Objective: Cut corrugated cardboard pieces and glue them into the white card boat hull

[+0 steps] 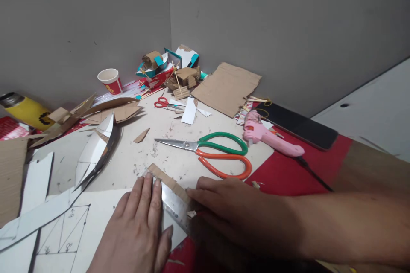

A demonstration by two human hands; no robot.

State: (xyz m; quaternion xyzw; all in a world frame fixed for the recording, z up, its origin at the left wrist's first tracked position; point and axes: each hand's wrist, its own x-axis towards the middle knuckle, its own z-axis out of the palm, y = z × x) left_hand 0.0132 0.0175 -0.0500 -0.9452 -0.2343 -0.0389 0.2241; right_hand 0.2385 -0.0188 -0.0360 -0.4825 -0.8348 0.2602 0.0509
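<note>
My left hand (137, 217) lies flat with its fingers stretched out, the fingertips pressing on a shiny metal ruler (173, 204). Along the ruler's far edge runs a narrow strip of brown cardboard (168, 181). My right hand (221, 204) is at the near right end of the strip, its index fingertip touching it. The other fingers are curled in shadow, and what they grip is hidden; a small pale bit with a thin red line shows beside them. Under the ruler is white paper. Just beyond lie scissors (192, 145) with green and orange handles.
A pink glue gun (272, 136) and black phone (297, 126) lie right. Behind are a cardboard sheet (227, 87), small red scissors (162, 102) and a paper cup (110, 81). At left are cut card pieces (96, 149), a drawn sheet (81, 239) and a yellow bottle (27, 111).
</note>
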